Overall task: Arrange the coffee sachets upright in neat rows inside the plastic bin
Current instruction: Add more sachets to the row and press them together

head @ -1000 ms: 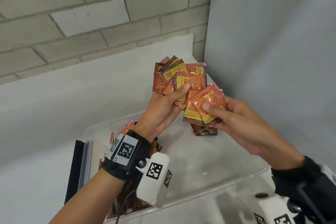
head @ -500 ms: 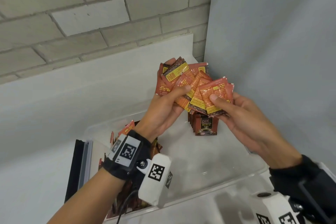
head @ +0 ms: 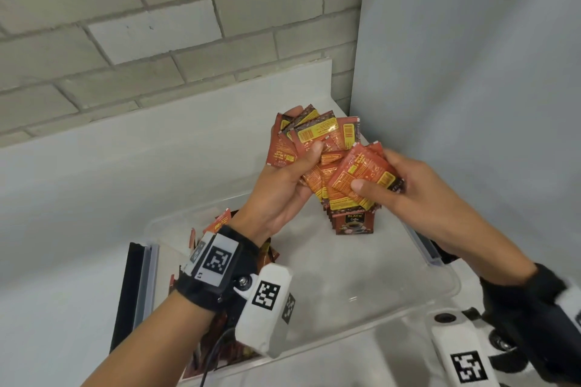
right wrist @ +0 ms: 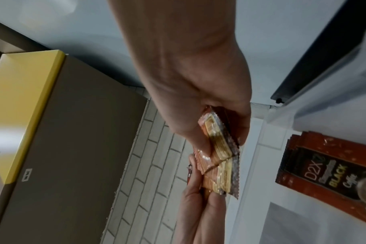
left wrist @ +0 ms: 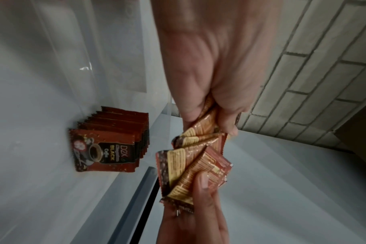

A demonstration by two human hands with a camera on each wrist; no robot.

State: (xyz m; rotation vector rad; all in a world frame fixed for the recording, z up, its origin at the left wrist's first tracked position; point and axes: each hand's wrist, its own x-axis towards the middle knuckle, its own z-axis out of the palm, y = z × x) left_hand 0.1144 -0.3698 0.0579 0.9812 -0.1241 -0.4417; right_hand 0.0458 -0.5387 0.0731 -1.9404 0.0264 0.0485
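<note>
Above the clear plastic bin (head: 440, 295), my left hand (head: 292, 176) grips a loose fan of red-orange coffee sachets (head: 314, 135). My right hand (head: 386, 185) pinches a small aligned stack of sachets (head: 361, 176), thumb on top, overlapping the fan's lower edge. In the left wrist view the left hand (left wrist: 211, 115) and the fanned sachets (left wrist: 190, 158) meet the other hand's thumb. A row of upright sachets (head: 353, 223) stands at the bin's far right corner, also the upright row (left wrist: 109, 142) and upright row (right wrist: 328, 170). Loose sachets (head: 220, 223) lie at the bin's left end.
The bin sits on a white counter (head: 78, 229) against a grey brick wall (head: 157, 25), with a grey panel (head: 471, 72) on the right. A black-edged lid (head: 132, 292) stands by the bin's left end. A yellow-edged box (right wrist: 21, 107) shows in the right wrist view.
Both hands have lowered slightly with the sachets. The right hand has drawn a few sachets out of the fan into its own stack and tilted them.
</note>
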